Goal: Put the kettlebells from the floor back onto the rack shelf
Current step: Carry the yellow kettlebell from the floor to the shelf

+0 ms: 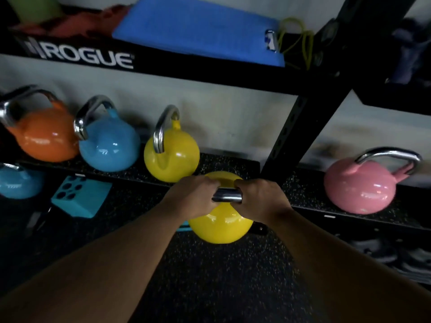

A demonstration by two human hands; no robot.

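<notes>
Rack shelf [224, 164] holding kettlebells, both hands gripping yellow kettlebell [220, 227]

Glossy yellow kettlebell [220, 226] upright, steel handle topmost; beside rack shelf [224, 165].

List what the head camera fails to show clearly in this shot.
- Held yellow kettlebell: handle ends hidden by the left hand and right hand; whether it touches the floor is unclear.
- Lower blue kettlebell: cut off by the left edge.
- Orange kettlebell: handle motion-blurred.
- Dark items under the right shelf: too dim to identify.
</notes>
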